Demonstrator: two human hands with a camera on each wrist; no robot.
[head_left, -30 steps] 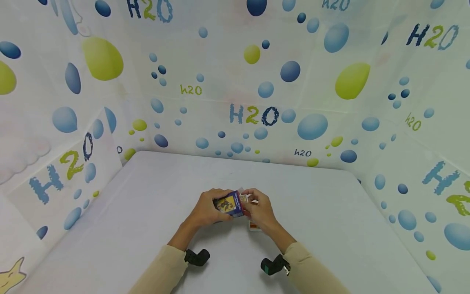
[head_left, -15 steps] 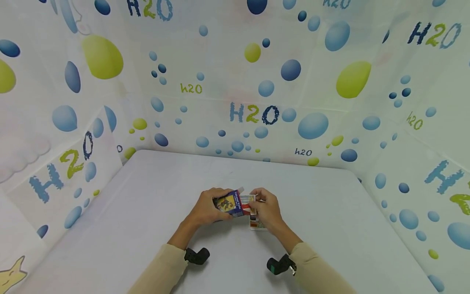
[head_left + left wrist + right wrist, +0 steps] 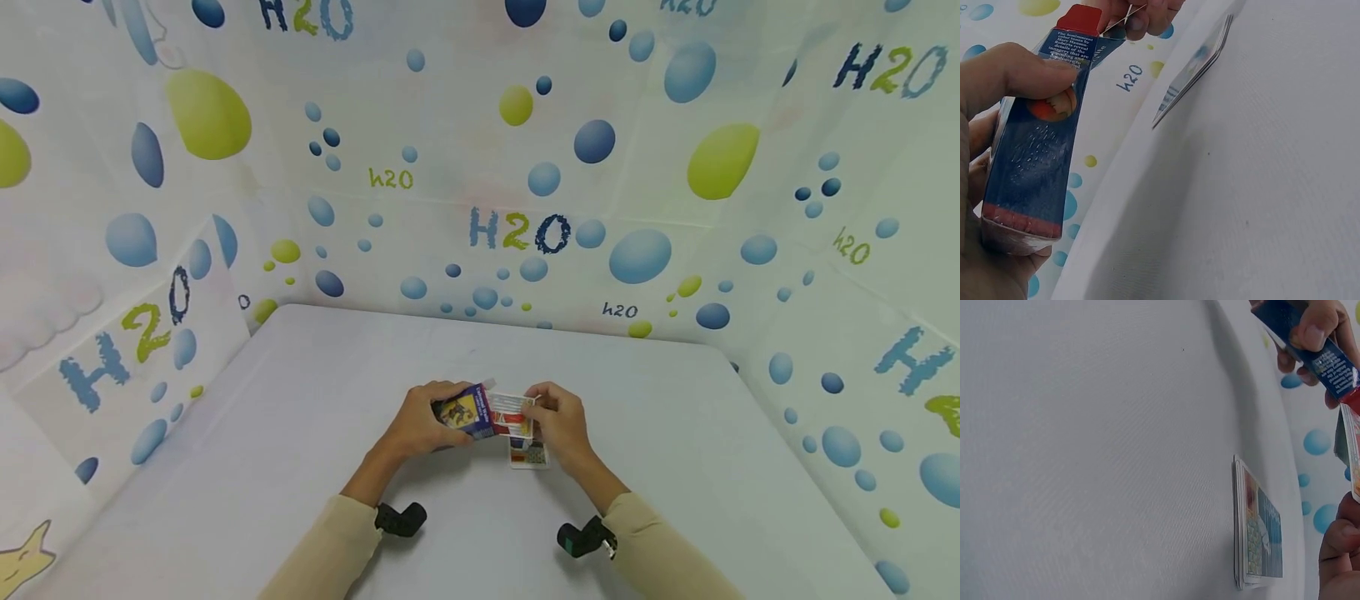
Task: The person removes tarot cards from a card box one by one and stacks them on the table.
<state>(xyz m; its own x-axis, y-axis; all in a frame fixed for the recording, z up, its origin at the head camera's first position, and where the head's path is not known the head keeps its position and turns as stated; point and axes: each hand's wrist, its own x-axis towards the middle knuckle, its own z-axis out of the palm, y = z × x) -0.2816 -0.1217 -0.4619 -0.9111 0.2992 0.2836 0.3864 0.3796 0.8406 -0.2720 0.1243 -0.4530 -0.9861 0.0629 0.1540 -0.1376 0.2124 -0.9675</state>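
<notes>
A small dark blue card box (image 3: 465,412) with a yellow picture is gripped by my left hand (image 3: 422,421), thumb on one face and fingers behind. Its red flap (image 3: 1080,19) stands open in the left wrist view. Out of the box's right end sticks a card (image 3: 512,414), partly still inside; my right hand (image 3: 562,421) pinches its outer edge. Whether it is one card or more, I cannot tell. Below the hands a short stack of picture cards (image 3: 529,454) lies on the table, its top card showing a coloured picture in the right wrist view.
The white table (image 3: 300,467) spreads around the hands. Behind it stands a patterned cloth backdrop (image 3: 420,250) with blue and green drops. Black wrist cameras (image 3: 401,519) sit on both forearms.
My right hand has moved to the right, drawing the card farther out of the box. More of the card stack on the table shows now. The left hand has stayed nearly still.
</notes>
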